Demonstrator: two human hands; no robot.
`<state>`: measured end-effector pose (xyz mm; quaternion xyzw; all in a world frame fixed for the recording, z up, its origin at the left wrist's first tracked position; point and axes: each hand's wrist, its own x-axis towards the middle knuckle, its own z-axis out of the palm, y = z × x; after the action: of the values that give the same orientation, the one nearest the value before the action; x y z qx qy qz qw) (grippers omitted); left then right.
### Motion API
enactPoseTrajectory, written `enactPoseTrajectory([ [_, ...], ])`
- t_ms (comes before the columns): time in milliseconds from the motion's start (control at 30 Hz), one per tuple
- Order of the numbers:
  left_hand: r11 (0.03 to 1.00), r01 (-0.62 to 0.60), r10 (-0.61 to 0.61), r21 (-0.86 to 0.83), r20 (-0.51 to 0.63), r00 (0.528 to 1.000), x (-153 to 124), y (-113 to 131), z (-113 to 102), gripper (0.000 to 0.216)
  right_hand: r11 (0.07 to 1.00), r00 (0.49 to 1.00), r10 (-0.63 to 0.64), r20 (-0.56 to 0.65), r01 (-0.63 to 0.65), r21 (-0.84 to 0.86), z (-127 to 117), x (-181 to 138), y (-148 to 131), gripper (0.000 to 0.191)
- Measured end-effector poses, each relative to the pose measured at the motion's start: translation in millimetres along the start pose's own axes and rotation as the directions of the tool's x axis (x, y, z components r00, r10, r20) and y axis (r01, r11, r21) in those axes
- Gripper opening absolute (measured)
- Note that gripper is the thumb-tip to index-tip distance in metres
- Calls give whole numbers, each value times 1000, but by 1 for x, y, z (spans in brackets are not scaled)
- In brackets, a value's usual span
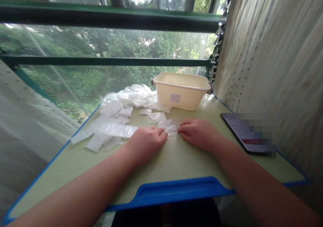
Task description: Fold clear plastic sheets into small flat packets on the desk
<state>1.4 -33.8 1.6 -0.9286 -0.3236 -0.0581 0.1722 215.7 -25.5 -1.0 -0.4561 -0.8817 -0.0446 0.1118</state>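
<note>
A small clear plastic bag (172, 126) lies on the table between my two hands. My left hand (147, 142) is closed, with thumb and forefinger together at the bag's left edge. From the other side, my right hand (199, 133) pinches the bag's right edge with its fingertips. Just beyond is another crumpled clear bag (155, 117). Flat whitish plastic bags (111, 129) spread beside my left hand, some reaching to its knuckles. Behind them rises a heap of loose plastic bags (133, 95).
A cream plastic bin (183, 94) with a small label stands at the table's back edge. On the right lies a dark tablet or phone (244, 136), partly blurred out. The light green table (176, 163) has a raised blue rim. Curtains hang on both sides, before a railed window.
</note>
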Motion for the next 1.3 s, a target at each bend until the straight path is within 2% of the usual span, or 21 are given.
enactPoseTrajectory([
  [100,999,10,-7,50,-73,997,1,4,-2,17,1000,1000,2,-13,-2,23,-1,-2,-1,24],
  [300,998,-68,68,13,-38,997,-1,12,-2,20,998,999,28,-15,-27,58,-3,-4,-1,24],
  [400,997,-41,37,-63,-61,997,-5,13,0,26,998,999,46,-3,-46,51,-5,-4,-1,25],
  [467,994,40,-54,-100,-139,989,-5,12,0,29,998,999,48,-1,-48,41,-6,-5,-2,25],
  [533,984,117,-150,-130,-273,950,1,11,-2,29,998,999,47,-1,-47,32,-6,-5,-3,25],
  [600,983,107,-156,-151,-366,917,11,9,-3,31,999,999,48,-2,-48,25,-7,-6,-4,25],
  [633,986,62,-115,-152,-366,924,17,8,-3,33,999,999,45,0,-45,22,-8,-6,-4,25],
  [733,985,-64,27,-160,-224,974,32,6,5,44,999,1000,25,7,-25,21,-8,-6,-3,23],
  [833,971,-27,23,-238,-18,1000,37,4,20,51,1000,1000,3,-2,-3,28,-9,-6,-1,23],
  [933,959,43,-17,-279,94,995,34,2,30,55,1000,1000,-5,-16,5,31,-8,-6,0,23],
  [1100,958,92,-55,-273,139,989,32,2,29,59,999,1000,-7,-24,8,51,-7,-7,2,21],
  [1300,959,71,-32,-274,146,989,33,2,26,61,996,1000,17,21,-19,86,-14,-5,1,23],
])
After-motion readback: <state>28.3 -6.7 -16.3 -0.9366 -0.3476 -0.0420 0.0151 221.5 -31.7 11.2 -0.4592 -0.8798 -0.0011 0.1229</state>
